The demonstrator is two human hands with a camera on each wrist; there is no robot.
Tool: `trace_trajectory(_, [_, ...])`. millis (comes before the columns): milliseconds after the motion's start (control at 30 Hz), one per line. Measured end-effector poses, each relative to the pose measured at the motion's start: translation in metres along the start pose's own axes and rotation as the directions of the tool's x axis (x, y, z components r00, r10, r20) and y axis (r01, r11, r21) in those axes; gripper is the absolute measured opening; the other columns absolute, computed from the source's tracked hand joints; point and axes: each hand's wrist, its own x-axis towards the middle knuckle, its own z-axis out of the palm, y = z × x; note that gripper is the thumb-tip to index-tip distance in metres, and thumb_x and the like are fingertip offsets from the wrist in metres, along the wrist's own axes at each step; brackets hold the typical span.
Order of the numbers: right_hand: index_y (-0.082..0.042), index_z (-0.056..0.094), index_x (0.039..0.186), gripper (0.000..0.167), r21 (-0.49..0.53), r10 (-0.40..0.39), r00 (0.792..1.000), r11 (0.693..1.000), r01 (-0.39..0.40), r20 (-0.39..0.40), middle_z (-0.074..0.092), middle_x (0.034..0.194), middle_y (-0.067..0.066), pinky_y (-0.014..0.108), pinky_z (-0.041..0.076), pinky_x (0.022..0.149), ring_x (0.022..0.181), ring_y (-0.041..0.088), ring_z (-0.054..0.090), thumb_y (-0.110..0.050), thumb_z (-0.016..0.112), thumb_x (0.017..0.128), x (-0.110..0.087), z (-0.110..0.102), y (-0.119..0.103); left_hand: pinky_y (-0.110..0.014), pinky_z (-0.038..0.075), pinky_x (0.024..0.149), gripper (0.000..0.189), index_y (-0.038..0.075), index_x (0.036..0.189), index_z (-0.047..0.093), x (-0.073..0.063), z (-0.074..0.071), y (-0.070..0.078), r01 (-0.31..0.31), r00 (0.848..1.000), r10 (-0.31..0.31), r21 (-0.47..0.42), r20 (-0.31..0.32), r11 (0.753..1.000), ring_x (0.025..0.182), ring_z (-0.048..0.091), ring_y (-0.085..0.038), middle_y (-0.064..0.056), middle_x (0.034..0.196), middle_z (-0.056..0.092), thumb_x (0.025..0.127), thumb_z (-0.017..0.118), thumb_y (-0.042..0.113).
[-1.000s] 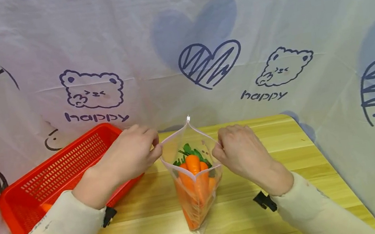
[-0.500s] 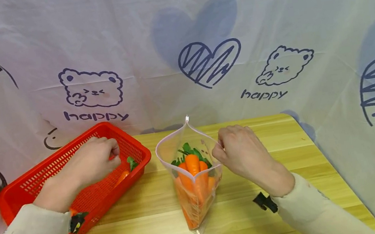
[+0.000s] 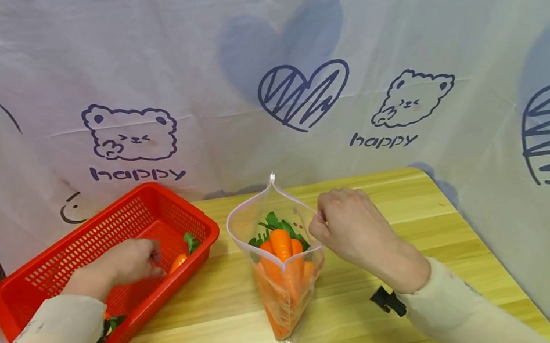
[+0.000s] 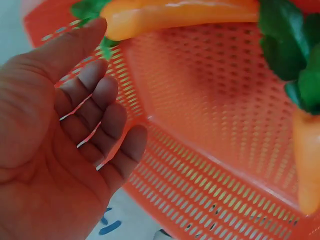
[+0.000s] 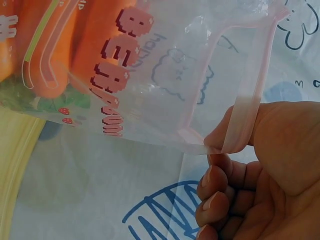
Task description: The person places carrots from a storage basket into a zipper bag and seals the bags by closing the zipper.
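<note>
Red basket (image 3: 180,213) lies beneath left hand (image 3: 127,264); right hand (image 3: 352,224) pinches bag (image 5: 160,117).

Work area: a small screened station; the type of room around it cannot be determined. A pale cloth (image 3: 204,41) hangs behind the counter (image 3: 352,327) and along its left and right sides. Printed hearts (image 3: 321,107), cartoon bears (image 3: 147,147) and the word "happy" mark the cloth. Counter surface: yellowish wood grain.

A passable gap, its depth hard to judge, lies between two obstacles, the red basket (image 3: 188,270) and the bag (image 3: 284,272).
</note>
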Motion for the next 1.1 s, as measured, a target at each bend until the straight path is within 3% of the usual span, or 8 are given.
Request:
trace_trajectory(267, [-0.017, 0.048, 0.061, 0.019, -0.011, -0.012, 1.000, 1.000, 0.012, -0.019, 0.045, 0.058, -0.004, 0.032, 0.038, 0.061, 0.057, 0.017, 0.043, -0.013, 0.057, 0.077, -0.002, 0.001, 0.003, -0.034, 0.045, 0.068, 0.018, 0.011, 0.089, 0.062, 0.012, 0.014, -0.006, 0.014, 0.992, -0.012, -0.012, 0.123, 1.000, 0.074, 0.052, -0.017, -0.001, 0.081, 0.059, 0.083, 0.073, 0.024])
trace_trajectory(600, [-0.018, 0.046, 0.059, 0.020, -0.012, -0.013, 1.000, 1.000, 0.013, -0.026, 0.043, 0.056, -0.004, 0.031, 0.037, 0.060, 0.055, 0.017, 0.041, -0.013, 0.057, 0.075, -0.002, 0.003, 0.004, -0.030, 0.042, 0.064, 0.009, 0.013, 0.084, 0.059, 0.023, 0.022, -0.008, 0.060, 0.974, -0.052, -0.029, 0.218, 0.998, 0.072, 0.050, -0.016, -0.001, 0.078, 0.055, 0.087, 0.066, 0.018])
trace_trajectory(833, [-0.018, 0.046, 0.059, 0.019, -0.006, -0.016, 0.999, 1.000, 0.016, -0.035, 0.043, 0.056, -0.004, 0.031, 0.037, 0.059, 0.055, 0.016, 0.041, -0.012, 0.057, 0.074, -0.001, 0.004, 0.003, -0.036, 0.046, 0.070, 0.020, 0.006, 0.085, 0.060, 0.022, 0.021, -0.018, 0.072, 0.980, -0.074, 0.013, 0.185, 0.997, 0.073, 0.052, -0.019, -0.004, 0.080, 0.058, 0.085, 0.067, 0.025])
trace_trajectory(967, [-0.018, 0.047, 0.060, 0.019, -0.004, -0.010, 0.999, 1.000, 0.010, -0.031, 0.044, 0.056, -0.004, 0.031, 0.037, 0.059, 0.055, 0.016, 0.042, -0.012, 0.057, 0.074, -0.001, 0.004, 0.003, -0.040, 0.047, 0.075, 0.033, 0.002, 0.091, 0.057, 0.020, 0.017, -0.027, 0.154, 0.975, -0.155, 0.017, 0.157, 0.988, 0.076, 0.052, -0.022, -0.006, 0.083, 0.058, 0.083, 0.070, 0.031])
trace_trajectory(1100, [-0.018, 0.049, 0.060, 0.018, -0.004, -0.008, 1.000, 1.000, 0.008, -0.027, 0.045, 0.057, -0.004, 0.031, 0.037, 0.059, 0.056, 0.017, 0.042, -0.012, 0.058, 0.075, -0.001, 0.005, 0.003, -0.044, 0.047, 0.077, 0.041, 0.001, 0.093, 0.056, 0.018, 0.013, -0.035, 0.253, 0.958, -0.250, 0.001, 0.139, 0.968, 0.077, 0.053, -0.025, -0.011, 0.084, 0.059, 0.082, 0.073, 0.037])
